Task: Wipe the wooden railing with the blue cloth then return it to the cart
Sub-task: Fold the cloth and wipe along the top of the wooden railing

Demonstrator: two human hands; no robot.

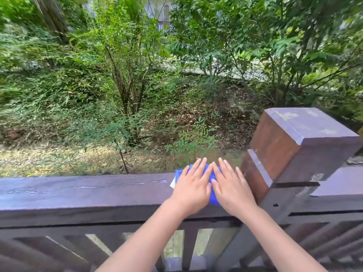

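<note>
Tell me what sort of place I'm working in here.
Likely an outdoor wooden deck or walkway beside a wooded slope. A dark wooden railing with a square post runs in front, and trees and shrubs fill the ground beyond.

Past the barrier I see a slender shrub [127,91] with many thin stems rising from a leafy slope [59,107]. A broad-leaved tree [245,32] fills my upper right. Dry brown leaf litter [206,114] covers the bank beneath, and a pale strip of bare ground [59,160] runs along below.
</note>
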